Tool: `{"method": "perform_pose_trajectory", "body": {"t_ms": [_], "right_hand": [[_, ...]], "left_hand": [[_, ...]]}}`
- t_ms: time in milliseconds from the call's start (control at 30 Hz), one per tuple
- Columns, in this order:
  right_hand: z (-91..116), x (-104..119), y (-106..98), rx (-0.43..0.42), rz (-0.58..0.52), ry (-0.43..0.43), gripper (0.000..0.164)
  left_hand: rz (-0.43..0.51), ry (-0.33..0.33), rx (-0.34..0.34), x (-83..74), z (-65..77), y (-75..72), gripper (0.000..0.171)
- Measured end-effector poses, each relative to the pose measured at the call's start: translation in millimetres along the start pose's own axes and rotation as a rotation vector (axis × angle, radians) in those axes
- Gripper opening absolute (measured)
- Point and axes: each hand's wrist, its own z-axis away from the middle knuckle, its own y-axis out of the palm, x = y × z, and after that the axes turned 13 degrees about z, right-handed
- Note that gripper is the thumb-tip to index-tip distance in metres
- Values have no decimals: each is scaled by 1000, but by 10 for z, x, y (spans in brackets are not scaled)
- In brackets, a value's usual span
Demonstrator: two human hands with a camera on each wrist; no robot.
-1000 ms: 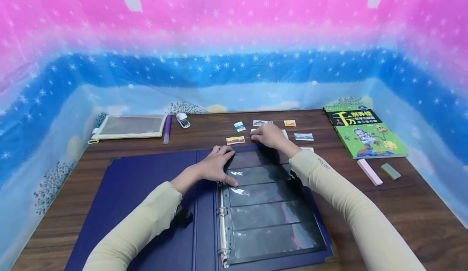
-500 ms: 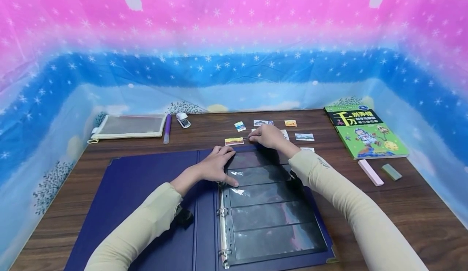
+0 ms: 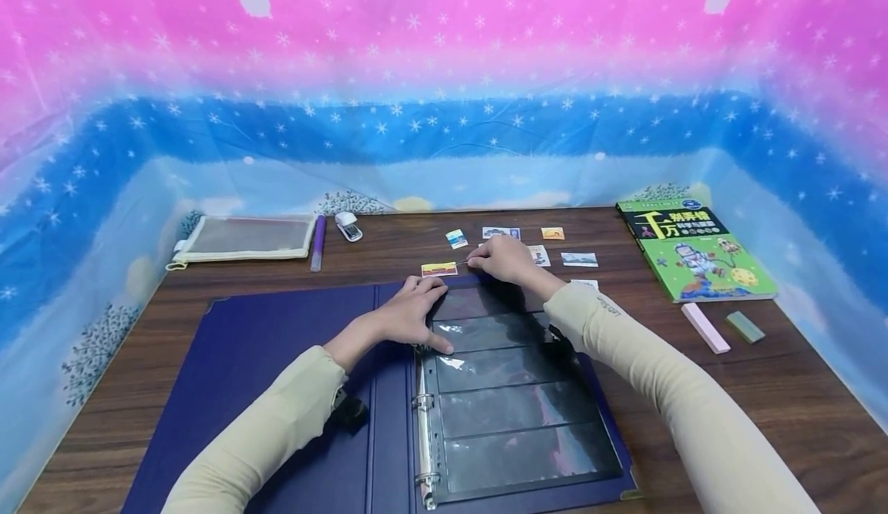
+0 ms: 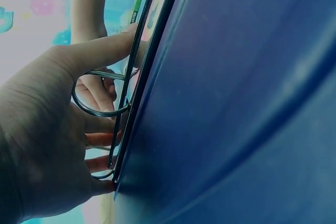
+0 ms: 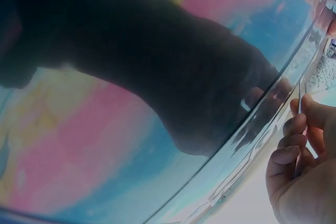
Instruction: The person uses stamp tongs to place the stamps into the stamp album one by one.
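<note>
My right hand (image 3: pixel 509 260) pinches slim metal tweezers (image 5: pixel 301 95) just beyond the top of the album page. At their tips is a small red-and-yellow stamp (image 3: pixel 439 270), close to the album's top edge; whether the tips clasp it is too small to tell. Spread over the page's upper left corner, my left hand (image 3: pixel 409 310) rests with its thumb on the black pocket page (image 3: pixel 513 402). In the left wrist view that hand (image 4: pixel 47 114) lies beside the metal rings (image 4: pixel 100 111). The blue ring album (image 3: pixel 277 391) lies wide apart on the table.
Several more stamps (image 3: pixel 579 260) lie behind the album. At the back left are a zip pouch (image 3: pixel 250 238), a purple pen (image 3: pixel 318 244) and a small white-and-dark object (image 3: pixel 348 226). A green book (image 3: pixel 701 256), a pink block (image 3: pixel 705 327) and a green block (image 3: pixel 745 327) sit on the right.
My right hand and the red-and-yellow stamp have moved slightly left and toward the album's top edge. My left hand has stayed in place on the page.
</note>
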Motion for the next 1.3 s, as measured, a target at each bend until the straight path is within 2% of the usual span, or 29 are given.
{"method": "perform_pose_trajectory", "body": {"t_ms": [567, 733, 867, 1033, 1167, 1300], "right_hand": [[34, 21, -13, -2, -112, 63, 23], [91, -62, -74, -41, -130, 75, 25], [147, -123, -153, -72, -151, 72, 25], [248, -245, -260, -100, -192, 67, 26], [381, -376, -331, -93, -180, 97, 27], [502, -491, -370, -73, -162, 108, 27]], "left_hand": [[11, -18, 7, -15, 23, 13, 103], [-32, -42, 46, -55, -13, -44, 102], [-81, -95, 37, -148, -92, -77, 88], [-154, -124, -20, -238, -195, -33, 64], [-109, -124, -84, -232, -267, 20, 47], [-47, -131, -140, -187, -293, 54, 38]]}}
